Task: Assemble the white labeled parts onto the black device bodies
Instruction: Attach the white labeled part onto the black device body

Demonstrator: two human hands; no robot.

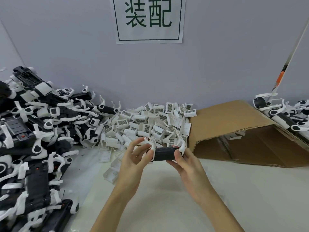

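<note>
Nearest the viewer, two bare forearms reach forward over a pale table (217,190), and the hands meet just above it, near the middle of the scene. The left hand (133,158) has its fingers curled around the left end of a black device body (164,154), with the thumb and forefinger raised toward a white curved arm at that end. The right hand (185,163) grips the right end, thumb on top and fingers tucked beneath, next to a second white arm. Whether a white labeled part is already seated on this body cannot be told, because the fingers cover its top. The likely trouble from here is a slip: the body is held only by its ends, clear of the table, so a hard push to snap a part on could twist it loose or bend one of the thin white arms. Just beyond the hands lies a loose heap of white labeled parts (150,121), tangled together, so picking one may drag others off the heap. To the left, a big pile of black and white devices (36,131) leans toward the work spot and could slide. To the right, a brown cardboard box (234,121) lies tipped on its side. On the far wall hangs a paper sign (148,19).
</note>
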